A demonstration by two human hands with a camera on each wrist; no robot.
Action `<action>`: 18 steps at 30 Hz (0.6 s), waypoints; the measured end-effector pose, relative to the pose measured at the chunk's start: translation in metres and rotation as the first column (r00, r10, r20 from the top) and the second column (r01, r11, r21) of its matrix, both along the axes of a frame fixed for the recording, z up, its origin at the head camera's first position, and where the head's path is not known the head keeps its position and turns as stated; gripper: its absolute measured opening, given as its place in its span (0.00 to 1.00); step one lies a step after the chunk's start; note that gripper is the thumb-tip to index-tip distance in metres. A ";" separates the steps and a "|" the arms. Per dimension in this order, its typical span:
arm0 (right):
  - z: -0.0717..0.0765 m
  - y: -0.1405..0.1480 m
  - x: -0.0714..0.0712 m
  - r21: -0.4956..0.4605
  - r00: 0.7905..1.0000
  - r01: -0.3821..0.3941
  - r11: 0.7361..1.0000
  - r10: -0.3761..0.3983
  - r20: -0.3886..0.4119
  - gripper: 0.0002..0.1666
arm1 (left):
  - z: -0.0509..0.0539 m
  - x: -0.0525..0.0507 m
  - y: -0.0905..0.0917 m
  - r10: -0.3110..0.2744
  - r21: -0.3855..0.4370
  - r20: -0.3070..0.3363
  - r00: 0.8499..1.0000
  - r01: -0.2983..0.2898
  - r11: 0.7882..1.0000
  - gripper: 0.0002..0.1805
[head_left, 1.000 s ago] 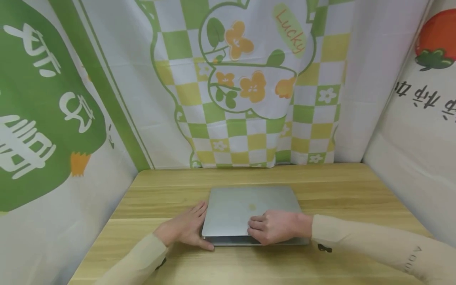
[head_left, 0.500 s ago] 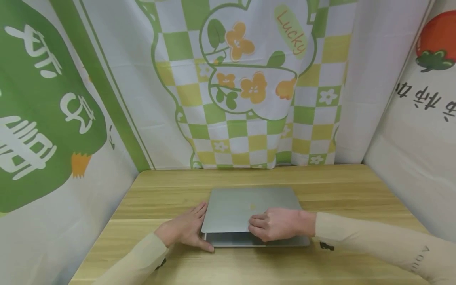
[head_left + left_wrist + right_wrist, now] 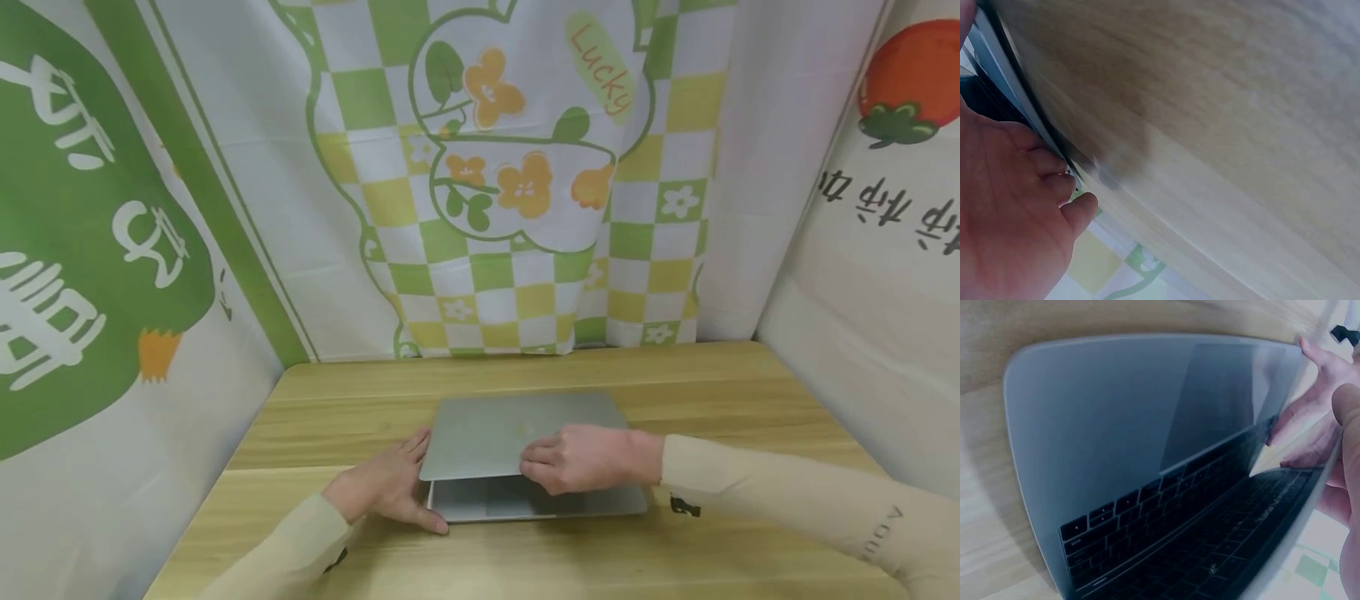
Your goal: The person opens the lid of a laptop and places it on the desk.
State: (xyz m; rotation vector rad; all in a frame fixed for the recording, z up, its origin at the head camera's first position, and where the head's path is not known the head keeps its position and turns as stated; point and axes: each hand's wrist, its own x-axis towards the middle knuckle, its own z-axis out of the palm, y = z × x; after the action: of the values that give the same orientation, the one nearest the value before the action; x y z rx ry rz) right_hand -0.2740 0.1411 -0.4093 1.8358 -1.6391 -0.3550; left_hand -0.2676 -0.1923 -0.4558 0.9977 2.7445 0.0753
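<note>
A silver laptop (image 3: 517,433) sits on the wooden table with its lid partly raised. In the head view, my right hand (image 3: 588,458) pinches the front edge of the lid near its middle. The right wrist view shows the black keyboard (image 3: 1116,531) and the touchpad (image 3: 1210,400) under the lid, which mirrors the keys. My left hand (image 3: 390,487) lies against the laptop's left side, its fingers extended along the edge and its thumb at the front left corner. From the left wrist camera, the palm and several fingertips of that hand touch the laptop's edge.
The wooden table (image 3: 720,400) extends around the laptop on every side. A curtain with green and yellow checks (image 3: 480,292) hangs behind the table. Printed cloths, a green one (image 3: 97,250) on the left and a white one (image 3: 862,275) on the right, flank it.
My right hand has moved up and back, raising the lid's front edge. The gap over the base has widened, so more of the base shows. My left hand stays at the corner.
</note>
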 end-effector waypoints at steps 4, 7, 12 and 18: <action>0.005 0.000 -0.002 -0.057 0.998 0.004 0.998 0.000 0.071 0.17 | 0.004 0.000 0.000 -0.016 0.032 0.008 1.000 0.015 0.999 0.67; 0.007 0.000 -0.004 -0.062 0.996 0.003 0.998 0.003 0.093 0.17 | 0.006 0.000 0.001 -0.029 0.042 -0.002 1.000 0.029 0.999 0.67; 0.011 0.000 -0.006 -0.058 0.992 0.007 0.998 0.001 0.127 0.15 | 0.007 0.000 0.002 -0.029 0.035 -0.008 1.000 0.029 0.999 0.66; 0.018 0.002 -0.010 -0.090 0.981 0.037 0.995 -0.019 0.191 0.10 | 0.007 -0.001 0.004 -0.029 -0.006 -0.051 0.998 0.029 1.000 0.67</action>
State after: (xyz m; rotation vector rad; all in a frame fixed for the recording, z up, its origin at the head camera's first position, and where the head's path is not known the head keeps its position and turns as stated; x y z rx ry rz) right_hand -0.2836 0.1433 -0.3911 1.8237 -1.7798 -0.1152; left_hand -0.2683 -0.1878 -0.4489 1.0519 2.7735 0.0376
